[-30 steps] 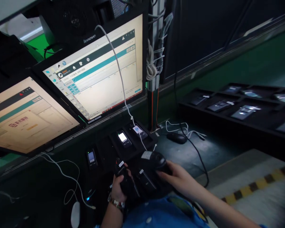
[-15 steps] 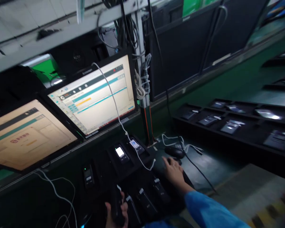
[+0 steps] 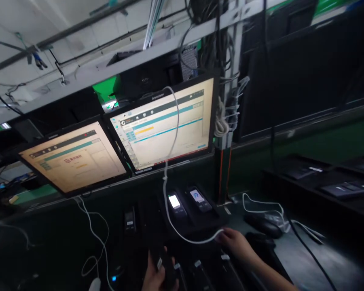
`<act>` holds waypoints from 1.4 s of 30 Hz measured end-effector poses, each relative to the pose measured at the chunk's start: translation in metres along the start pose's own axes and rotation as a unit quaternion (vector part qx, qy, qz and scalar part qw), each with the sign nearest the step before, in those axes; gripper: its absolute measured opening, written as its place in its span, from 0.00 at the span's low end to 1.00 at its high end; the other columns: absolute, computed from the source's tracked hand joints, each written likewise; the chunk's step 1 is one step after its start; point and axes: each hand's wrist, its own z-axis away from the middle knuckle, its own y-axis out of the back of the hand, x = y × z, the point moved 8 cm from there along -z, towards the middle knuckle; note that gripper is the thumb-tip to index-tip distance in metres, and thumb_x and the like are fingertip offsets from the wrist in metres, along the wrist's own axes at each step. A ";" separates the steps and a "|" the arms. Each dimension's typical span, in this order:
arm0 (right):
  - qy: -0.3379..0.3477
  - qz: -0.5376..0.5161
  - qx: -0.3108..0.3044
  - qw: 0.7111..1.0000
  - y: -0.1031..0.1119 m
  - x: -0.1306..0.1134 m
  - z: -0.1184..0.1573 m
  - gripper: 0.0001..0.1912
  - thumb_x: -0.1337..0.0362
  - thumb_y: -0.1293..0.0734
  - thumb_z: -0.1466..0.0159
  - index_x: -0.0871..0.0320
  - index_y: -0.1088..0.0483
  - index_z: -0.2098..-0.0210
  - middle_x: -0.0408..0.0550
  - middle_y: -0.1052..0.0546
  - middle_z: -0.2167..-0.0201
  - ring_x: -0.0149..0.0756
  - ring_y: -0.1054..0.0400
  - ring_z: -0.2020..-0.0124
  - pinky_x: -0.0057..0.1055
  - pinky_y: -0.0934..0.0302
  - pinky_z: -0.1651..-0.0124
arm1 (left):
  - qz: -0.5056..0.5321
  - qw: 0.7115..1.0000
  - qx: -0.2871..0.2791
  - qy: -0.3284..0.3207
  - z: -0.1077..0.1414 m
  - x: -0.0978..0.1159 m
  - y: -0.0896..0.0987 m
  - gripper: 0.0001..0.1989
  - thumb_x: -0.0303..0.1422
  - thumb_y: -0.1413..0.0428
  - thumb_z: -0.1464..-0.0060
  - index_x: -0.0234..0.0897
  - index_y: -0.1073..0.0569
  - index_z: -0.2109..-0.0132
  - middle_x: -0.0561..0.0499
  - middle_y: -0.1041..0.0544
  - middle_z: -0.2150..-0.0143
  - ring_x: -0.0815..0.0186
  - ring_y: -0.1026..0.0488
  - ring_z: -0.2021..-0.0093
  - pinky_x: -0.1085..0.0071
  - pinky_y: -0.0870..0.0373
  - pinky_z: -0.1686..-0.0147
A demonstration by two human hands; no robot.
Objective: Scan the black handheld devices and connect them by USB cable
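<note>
My left hand (image 3: 154, 275) is wrapped round a dark handheld device (image 3: 164, 264) at the bottom centre. To its right, my right hand (image 3: 232, 241) pinches the end of a white cable (image 3: 197, 242), which hangs down in front of the right monitor (image 3: 166, 129). Beyond my hands lies a black tray (image 3: 214, 220) with two devices whose screens are lit, one white (image 3: 175, 202) and one with a blue mark (image 3: 198, 198). Another device (image 3: 129, 221) sits farther left with a dark screen. More dark devices (image 3: 202, 275) lie below, between my hands.
A second monitor (image 3: 75, 157) stands at the left. Loose white cables (image 3: 94, 230) lie below it. Black mice (image 3: 262, 224) and a white cable rest on the green bench at the right. Beyond them are black trays (image 3: 291, 188) holding flat devices. A metal post (image 3: 224, 161) carries bundled cables.
My right hand has left the black mouse and taken hold of the white cable's end. My left hand still holds the device, now tilted differently. The view has shifted left.
</note>
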 end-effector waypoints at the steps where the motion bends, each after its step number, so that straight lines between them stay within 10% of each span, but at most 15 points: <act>1: -0.023 -0.098 -0.033 0.994 -0.011 -0.010 0.019 0.14 0.50 0.36 0.47 0.54 0.30 0.78 0.49 0.23 0.77 0.47 0.25 0.70 0.42 0.31 0.64 | -0.016 1.000 0.023 0.002 0.006 0.002 -0.004 0.22 0.32 0.35 0.56 0.63 0.25 0.55 0.56 0.22 0.50 0.61 0.24 0.52 0.68 0.26 0.64; 7: -0.156 -0.420 -0.148 0.882 -0.067 -0.097 0.119 0.19 0.53 0.22 0.57 0.55 0.32 0.75 0.48 0.20 0.70 0.39 0.26 0.68 0.38 0.31 0.58 | -0.066 0.998 0.007 -0.022 0.020 0.013 -0.041 0.31 0.30 0.30 0.67 0.48 0.26 0.52 0.50 0.20 0.56 0.60 0.24 0.55 0.62 0.28 0.53; 18: -0.048 -0.212 -0.115 0.969 -0.060 -0.131 0.133 0.20 0.44 0.28 0.51 0.56 0.25 0.74 0.52 0.18 0.69 0.45 0.25 0.66 0.39 0.30 0.59 | -0.150 0.988 -0.028 -0.038 0.027 0.007 -0.050 0.31 0.32 0.30 0.66 0.44 0.29 0.51 0.50 0.20 0.58 0.59 0.25 0.53 0.59 0.34 0.44; 42: -0.018 -0.194 -0.132 0.972 -0.075 -0.133 0.103 0.16 0.51 0.31 0.50 0.58 0.26 0.73 0.46 0.23 0.77 0.35 0.31 0.74 0.31 0.38 0.70 | -0.182 0.980 0.031 -0.077 0.018 0.019 -0.058 0.44 0.31 0.32 0.62 0.47 0.42 0.38 0.47 0.26 0.45 0.58 0.29 0.46 0.60 0.38 0.41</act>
